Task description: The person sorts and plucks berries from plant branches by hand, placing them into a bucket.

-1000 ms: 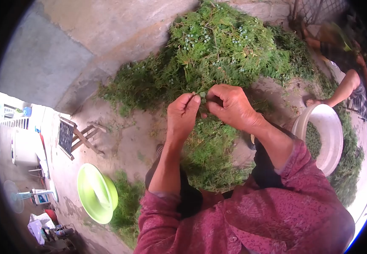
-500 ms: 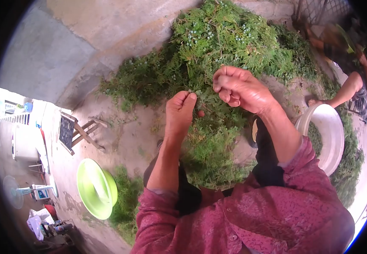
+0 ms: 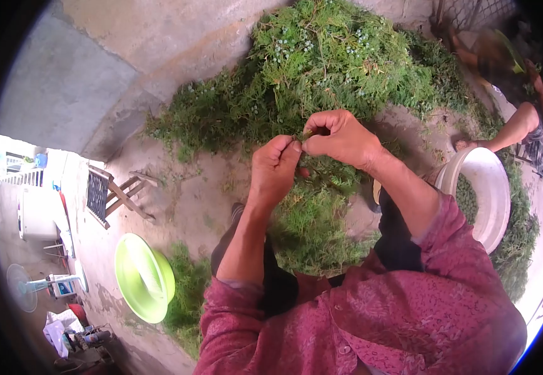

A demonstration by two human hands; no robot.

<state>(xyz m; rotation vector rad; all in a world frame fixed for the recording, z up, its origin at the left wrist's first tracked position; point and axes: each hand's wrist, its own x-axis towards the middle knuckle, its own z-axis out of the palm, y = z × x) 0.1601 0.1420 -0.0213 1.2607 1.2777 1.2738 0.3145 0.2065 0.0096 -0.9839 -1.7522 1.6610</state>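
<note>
My left hand (image 3: pixel 274 167) is closed in a pinch on a small evergreen sprig (image 3: pixel 307 134), mostly hidden by the fingers. Meeting it fingertip to fingertip, my right hand (image 3: pixel 345 141) pinches at the same sprig. Just beyond both hands rises a large heap of cut evergreen branches (image 3: pixel 334 62), dotted with pale blue-green berries (image 3: pixel 358 47). More loose greenery (image 3: pixel 309 231) lies on the ground below my hands, between my legs.
A white bucket (image 3: pixel 497 194) with small green berries (image 3: pixel 465 199) inside stands at right. At left are a lime-green basin (image 3: pixel 164 275), a folding stool (image 3: pixel 118 194) and a fan (image 3: pixel 24 287). Another person's leg (image 3: pixel 515 128) shows at far right.
My right hand has come down and left from above the branches to meet my left fingertips. My left hand has shifted slightly right, still pinching the sprig.
</note>
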